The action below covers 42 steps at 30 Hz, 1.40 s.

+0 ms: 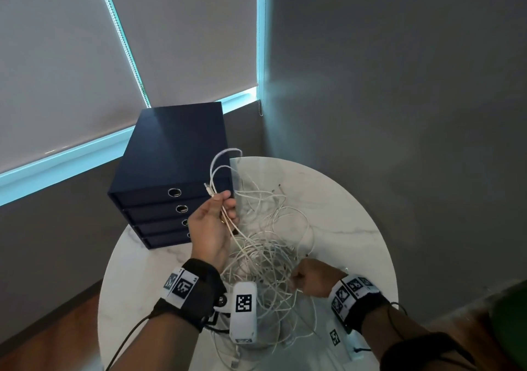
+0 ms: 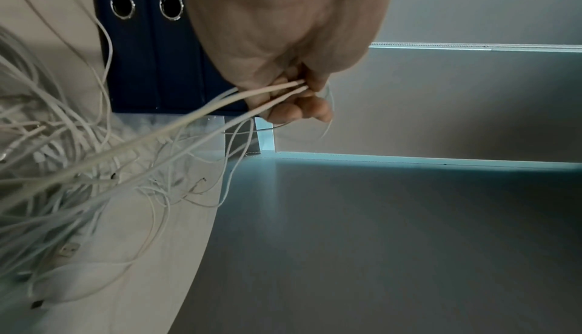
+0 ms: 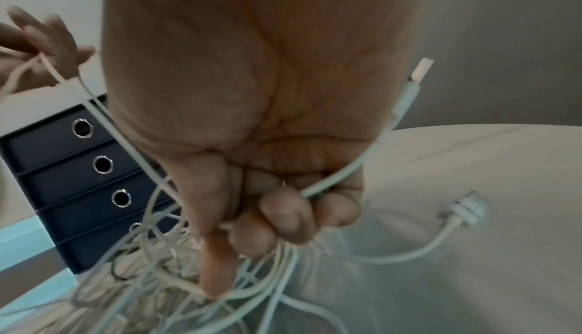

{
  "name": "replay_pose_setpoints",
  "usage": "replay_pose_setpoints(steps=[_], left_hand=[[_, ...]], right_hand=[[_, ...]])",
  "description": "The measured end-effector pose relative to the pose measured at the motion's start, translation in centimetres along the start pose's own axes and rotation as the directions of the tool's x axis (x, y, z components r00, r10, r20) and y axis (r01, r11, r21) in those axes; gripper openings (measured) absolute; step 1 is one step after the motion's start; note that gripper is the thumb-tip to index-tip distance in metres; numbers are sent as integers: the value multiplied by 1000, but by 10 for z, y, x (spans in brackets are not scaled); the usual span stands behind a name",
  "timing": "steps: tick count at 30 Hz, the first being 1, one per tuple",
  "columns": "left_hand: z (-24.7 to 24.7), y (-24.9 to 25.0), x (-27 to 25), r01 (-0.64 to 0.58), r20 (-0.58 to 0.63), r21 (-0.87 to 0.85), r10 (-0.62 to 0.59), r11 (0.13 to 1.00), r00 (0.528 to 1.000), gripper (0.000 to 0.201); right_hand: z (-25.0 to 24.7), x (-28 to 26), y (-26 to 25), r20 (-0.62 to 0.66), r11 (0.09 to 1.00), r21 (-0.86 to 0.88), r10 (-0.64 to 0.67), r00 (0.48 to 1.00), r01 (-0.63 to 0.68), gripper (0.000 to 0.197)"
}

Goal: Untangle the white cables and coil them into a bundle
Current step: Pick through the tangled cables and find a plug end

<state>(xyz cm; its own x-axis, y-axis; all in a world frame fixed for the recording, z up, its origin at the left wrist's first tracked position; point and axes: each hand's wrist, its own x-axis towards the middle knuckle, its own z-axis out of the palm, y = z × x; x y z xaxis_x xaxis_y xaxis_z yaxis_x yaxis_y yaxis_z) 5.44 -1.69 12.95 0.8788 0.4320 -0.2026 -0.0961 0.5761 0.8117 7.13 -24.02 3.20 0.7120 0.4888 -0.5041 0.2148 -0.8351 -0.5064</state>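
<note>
1. On the counter (image 1: 342,193), centre to 6 o'clock: white cables (image 1: 268,253) lie in one loose tangle.
2. Left hand (image 1: 212,222), 11 o'clock of the pile, pinches a few strands with loops above.
3. Right hand (image 1: 310,280), at 4 o'clock, is clenched around several strands.
4. Progress: early. Nothing coiled; most untangling and all bundling remain.

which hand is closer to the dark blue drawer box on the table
Left. The left hand is raised just in front of the drawer box, gripping white cables. The right hand is lower, toward the table's near edge, gripping strands of the tangle.
</note>
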Motion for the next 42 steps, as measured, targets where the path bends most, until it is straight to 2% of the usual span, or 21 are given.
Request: replay_pose_setpoints(steps=[2,4,6,7,10,11,13,14,15,16,18,19,20,22,24,26,29,30,33,37,42], left_hand=[[-3,5,3,-39,-20,7,39,999,999,25],[-7,12,7,-79,-29,39,80,996,996,26],[-11,18,12,-92,-22,76,94,993,995,27],[-14,21,14,-88,-13,88,89,992,996,27],[-16,17,15,-34,7,108,33,994,999,24],[-15,13,13,-13,6,107,12,994,1000,22],[-13,4,8,23,11,99,-25,995,1000,18],[-11,-2,5,42,20,105,-44,994,999,16],[-9,-8,2,61,34,120,-66,991,997,15],[-7,-14,-3,82,51,139,-89,987,995,14],[-4,-27,-11,111,74,184,-126,977,989,14],[-2,-33,-15,112,82,215,-133,970,988,14],[-2,-37,-20,105,99,249,-133,963,986,17],[-3,-45,-28,87,165,322,-146,943,975,23],[-4,-47,-35,93,196,361,-173,928,965,26],[-4,-45,-37,106,157,351,-170,930,973,24],[-3,-36,-28,72,40,309,-89,948,995,20],[-2,-32,-24,57,17,306,-65,950,998,20],[0,-23,-14,43,15,317,-50,947,999,23],[5,-15,-2,65,-15,290,-64,955,998,23],[8,3,14,201,-10,133,-202,970,979,22]], right_hand=[[2,-4,10,135,987,-120,123,983,-107,16],[5,-15,23,242,955,-235,236,941,-180,14],[10,-24,39,249,926,-276,327,912,-257,34],[10,-26,44,247,915,-268,368,896,-302,37],[2,-29,45,277,902,-248,416,866,-354,21],[-2,-28,41,279,911,-230,399,873,-343,15],[-12,-21,25,209,943,-162,320,924,-290,24],[-18,-16,13,166,970,-66,244,956,-236,26],[-25,-13,-2,97,985,80,143,985,-151,27],[-33,-8,-17,-10,954,292,68,998,-62,29],[-46,-1,-51,-222,791,608,98,970,59,30],[-53,1,-68,-275,695,709,118,954,119,29],[-58,4,-83,-325,637,753,141,935,166,31],[-63,10,-104,-385,613,756,131,913,231,37],[-66,15,-114,-389,595,770,152,909,230,29],[-65,20,-118,-440,615,748,175,881,251,25],[-62,21,-119,-594,794,526,88,800,303,26],[-60,19,-118,-610,839,454,46,791,301,24],[-53,13,-116,-582,891,334,-62,811,308,23],[-43,3,-117,-545,921,187,-192,816,343,33],[-23,-9,-100,-327,892,242,-297,897,383,29]])
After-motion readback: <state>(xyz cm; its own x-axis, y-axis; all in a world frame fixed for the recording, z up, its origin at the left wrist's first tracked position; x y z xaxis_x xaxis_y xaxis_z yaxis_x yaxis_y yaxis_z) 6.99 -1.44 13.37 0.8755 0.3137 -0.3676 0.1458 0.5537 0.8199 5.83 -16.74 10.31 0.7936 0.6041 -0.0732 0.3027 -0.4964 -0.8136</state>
